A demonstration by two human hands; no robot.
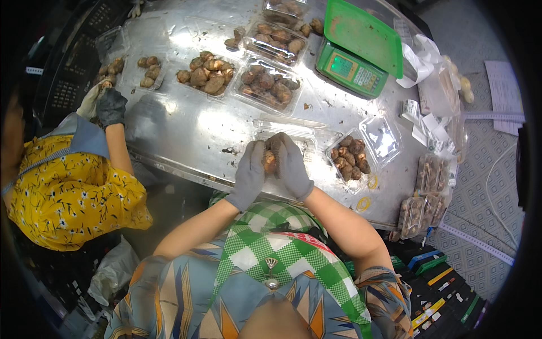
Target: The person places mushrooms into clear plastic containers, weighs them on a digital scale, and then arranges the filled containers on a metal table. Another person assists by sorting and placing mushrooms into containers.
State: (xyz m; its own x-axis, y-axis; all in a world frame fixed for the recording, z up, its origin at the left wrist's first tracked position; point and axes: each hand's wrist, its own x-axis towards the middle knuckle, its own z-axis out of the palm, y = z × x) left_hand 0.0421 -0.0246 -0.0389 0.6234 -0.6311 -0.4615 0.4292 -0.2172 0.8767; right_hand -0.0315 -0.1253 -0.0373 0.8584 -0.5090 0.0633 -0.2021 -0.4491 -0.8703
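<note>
My left hand point(249, 176) and my right hand point(292, 167), both in grey work gloves, are cupped together around a small brown taro corm point(269, 163). They are above the near part of a clear plastic clamshell box point(311, 144), whose inside is partly hidden by my gloves. To the right stands an opened clamshell point(383, 142) with several taro corms point(350, 157) in its base. Beyond my hands sits a filled clear box of taro point(269, 87). Left of that, another pile of taro point(207, 74) fills an open box.
A green digital scale point(355, 68) stands at the back right. Beside it lie white label strips point(419, 63). Packed boxes point(423, 212) are stacked at the right edge, near yellow rubber bands point(363, 204). At left, a co-worker's gloved hand point(111, 106) works by black crates point(76, 80).
</note>
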